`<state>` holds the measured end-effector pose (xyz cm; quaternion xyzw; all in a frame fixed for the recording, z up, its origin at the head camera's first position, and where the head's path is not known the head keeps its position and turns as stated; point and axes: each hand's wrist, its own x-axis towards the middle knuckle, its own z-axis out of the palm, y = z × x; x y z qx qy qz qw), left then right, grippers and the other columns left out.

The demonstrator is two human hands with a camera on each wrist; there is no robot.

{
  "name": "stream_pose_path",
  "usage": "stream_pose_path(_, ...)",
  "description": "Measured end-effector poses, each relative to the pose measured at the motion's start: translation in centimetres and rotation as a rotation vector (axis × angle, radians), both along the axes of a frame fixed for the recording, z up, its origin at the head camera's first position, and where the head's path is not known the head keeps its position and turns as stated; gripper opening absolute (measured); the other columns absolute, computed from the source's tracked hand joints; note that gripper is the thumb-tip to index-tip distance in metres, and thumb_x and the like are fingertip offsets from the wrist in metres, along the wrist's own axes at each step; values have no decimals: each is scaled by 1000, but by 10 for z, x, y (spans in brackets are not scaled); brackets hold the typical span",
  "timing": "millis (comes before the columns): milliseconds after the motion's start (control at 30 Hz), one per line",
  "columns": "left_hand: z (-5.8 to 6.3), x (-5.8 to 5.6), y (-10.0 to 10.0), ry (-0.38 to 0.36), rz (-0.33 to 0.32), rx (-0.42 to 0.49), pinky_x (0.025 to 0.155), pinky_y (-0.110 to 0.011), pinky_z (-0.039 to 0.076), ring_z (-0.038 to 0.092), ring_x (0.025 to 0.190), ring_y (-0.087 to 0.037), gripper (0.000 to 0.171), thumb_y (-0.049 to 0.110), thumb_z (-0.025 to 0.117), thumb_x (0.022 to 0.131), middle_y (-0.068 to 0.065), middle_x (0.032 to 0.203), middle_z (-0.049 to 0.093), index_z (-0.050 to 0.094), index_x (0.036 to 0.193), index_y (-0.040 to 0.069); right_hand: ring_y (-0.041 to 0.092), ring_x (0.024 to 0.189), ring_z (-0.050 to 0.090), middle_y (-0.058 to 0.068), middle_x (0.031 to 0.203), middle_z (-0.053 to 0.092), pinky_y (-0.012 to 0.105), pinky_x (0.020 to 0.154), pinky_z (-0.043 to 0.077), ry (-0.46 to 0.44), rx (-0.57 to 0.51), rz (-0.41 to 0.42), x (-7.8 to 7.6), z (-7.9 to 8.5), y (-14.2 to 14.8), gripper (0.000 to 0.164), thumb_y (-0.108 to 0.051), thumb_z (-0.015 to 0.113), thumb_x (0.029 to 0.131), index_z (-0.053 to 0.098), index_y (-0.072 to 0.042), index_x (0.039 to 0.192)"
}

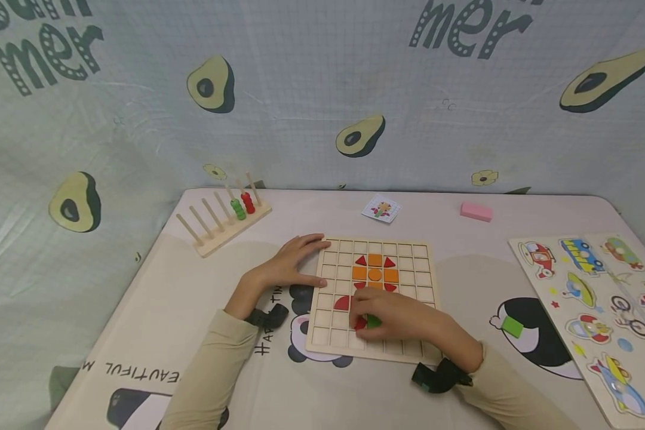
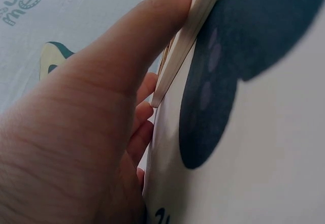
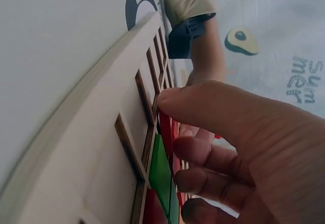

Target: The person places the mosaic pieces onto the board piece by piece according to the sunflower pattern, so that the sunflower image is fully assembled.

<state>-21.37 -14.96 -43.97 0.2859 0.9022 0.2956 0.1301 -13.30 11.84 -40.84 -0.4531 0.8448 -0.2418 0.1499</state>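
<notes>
A wooden grid board (image 1: 322, 334) lies on the table, with orange squares (image 1: 375, 260), an orange circle (image 1: 374, 275) and red triangles (image 1: 389, 262) in its upper cells. The left hand (image 1: 287, 263) rests at the board's left edge, thumb and fingers extended against its side and corner. Over the lower middle cells, the right hand (image 1: 395, 313) pinches a red piece (image 3: 166, 125) at the board; its shape is partly hidden by the fingers. Beside it sits a green piece (image 3: 160, 170). A red rounded piece (image 1: 341, 303) lies in a cell just left of this hand.
A bead-counting stand (image 1: 231, 226) with green and red beads is at back left. A picture card (image 1: 381, 209) and a pink block (image 1: 476, 211) lie behind the board. To the right are a green square (image 1: 512, 326) and a vehicle picture puzzle (image 1: 561, 298).
</notes>
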Motion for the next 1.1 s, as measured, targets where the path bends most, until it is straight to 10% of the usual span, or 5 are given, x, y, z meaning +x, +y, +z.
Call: stream_pose_path(1100,-2,-1,-1,-11,12,8,117,-56,13,16,147,-34,81,39,78,80,-9,159,26,41,148,16,8,82,52,-9,89,55,20,75,51,34,3,-67,4,-1,3,6,-14,71,89,72,-15,95)
